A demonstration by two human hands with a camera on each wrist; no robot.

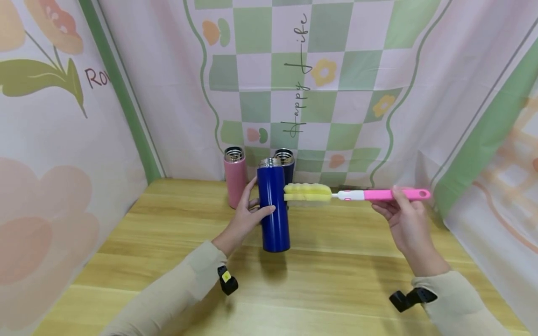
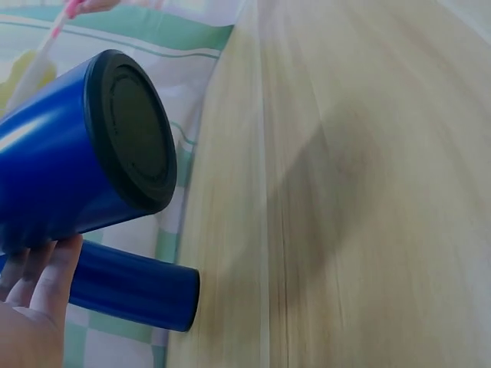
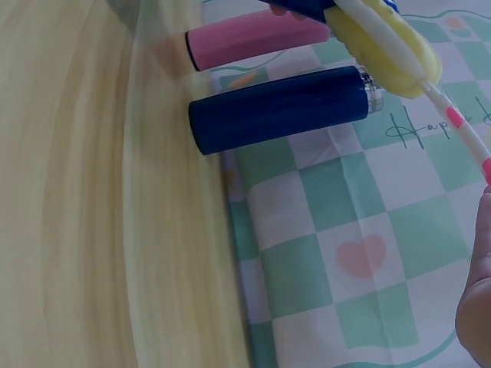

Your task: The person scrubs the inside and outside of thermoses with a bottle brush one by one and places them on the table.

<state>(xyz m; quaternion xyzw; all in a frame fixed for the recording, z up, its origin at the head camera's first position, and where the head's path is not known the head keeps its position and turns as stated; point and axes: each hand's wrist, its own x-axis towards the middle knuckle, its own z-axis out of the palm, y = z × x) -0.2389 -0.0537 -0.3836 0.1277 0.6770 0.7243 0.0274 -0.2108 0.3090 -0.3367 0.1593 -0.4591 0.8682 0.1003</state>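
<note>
My left hand [image 1: 245,218] grips a blue thermos bottle [image 1: 274,210] round its middle and holds it up off the table, slightly tilted, its steel mouth uncapped. In the left wrist view the black base of this blue bottle [image 2: 46,161] faces the camera. My right hand [image 1: 407,224] pinches the pink handle of a bottle brush [image 1: 378,194], held level. The brush's yellow sponge head points left, beside the upper part of the blue bottle; whether they touch I cannot tell. In the right wrist view the yellow sponge [image 3: 391,54] shows with its white stem.
A pink bottle [image 1: 236,179] and a dark navy bottle [image 3: 280,109] stand uncapped at the back of the wooden table [image 1: 336,280]. Behind them hangs a checkered curtain [image 1: 290,70]. Black wrist cameras sit on both sleeves.
</note>
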